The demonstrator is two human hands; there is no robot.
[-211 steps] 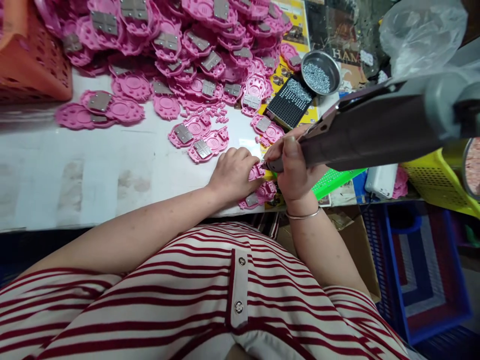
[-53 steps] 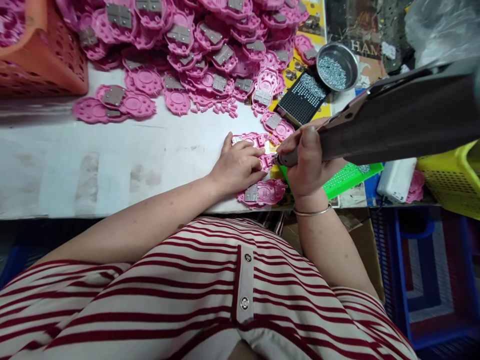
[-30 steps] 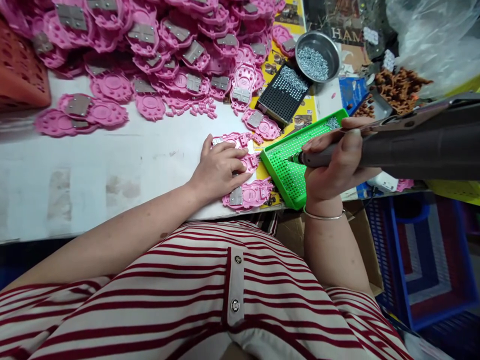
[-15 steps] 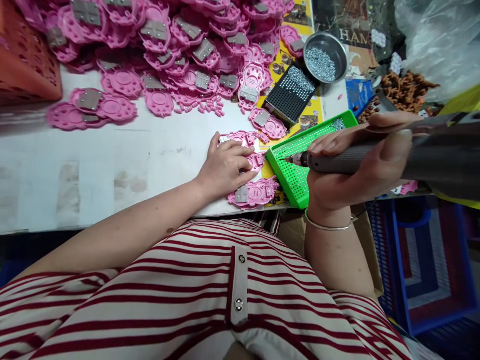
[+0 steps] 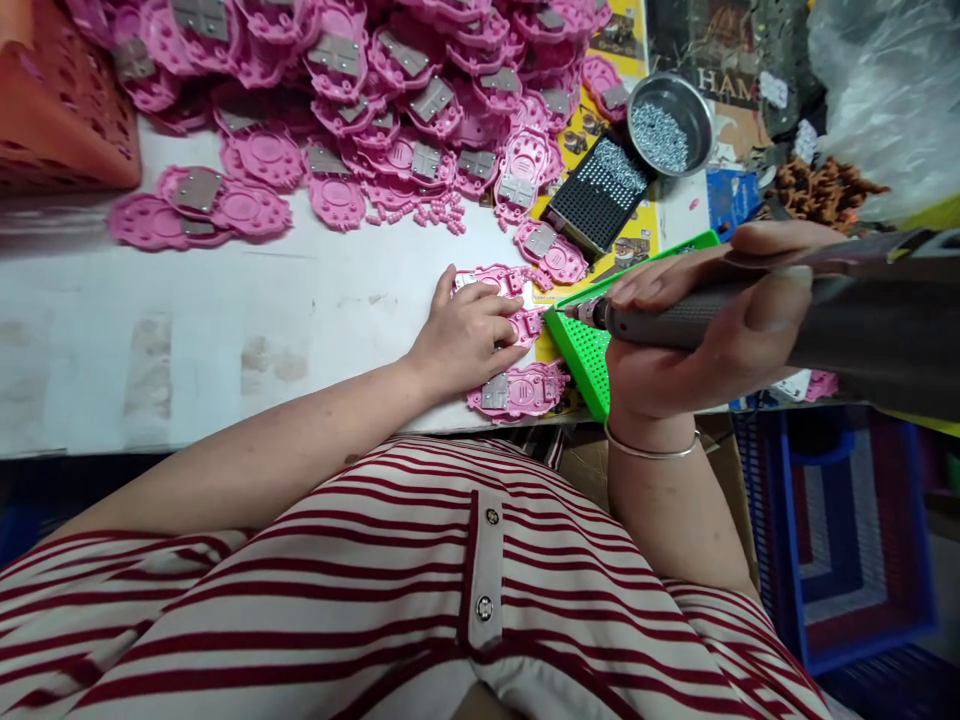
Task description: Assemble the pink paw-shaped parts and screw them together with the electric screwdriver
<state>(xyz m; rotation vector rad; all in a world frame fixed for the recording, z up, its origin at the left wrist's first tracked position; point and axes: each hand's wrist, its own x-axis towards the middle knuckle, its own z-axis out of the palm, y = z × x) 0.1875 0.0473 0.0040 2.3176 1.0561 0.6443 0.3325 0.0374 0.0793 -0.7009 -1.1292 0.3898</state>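
My right hand point(image 5: 697, 330) is wrapped round a dark grey electric screwdriver point(image 5: 675, 318). The tool lies nearly level, its bit pointing left over the left end of a green perforated tray point(image 5: 589, 355). My left hand point(image 5: 480, 330) lies palm down with fingers spread on a pink plastic housing point(image 5: 529, 325), hiding much of it. Another pink housing with a metal plate point(image 5: 517, 390) lies just below that hand, and one more point(image 5: 495, 278) sits partly under its fingers at the top. Whether a screw is on the bit, I cannot tell.
A large pile of pink housings point(image 5: 420, 100) fills the back of the white table point(image 5: 337, 330). A black perforated tray point(image 5: 600, 195) and a metal bowl of screws point(image 5: 660, 135) stand back right. An orange basket point(image 5: 75, 120) is at left, blue crates point(image 5: 862, 540) below right.
The screwdriver's tip has moved left across the green tray to its left edge, nearer the pink housings. My left hand stays on the housing. The whole view has shifted slightly.
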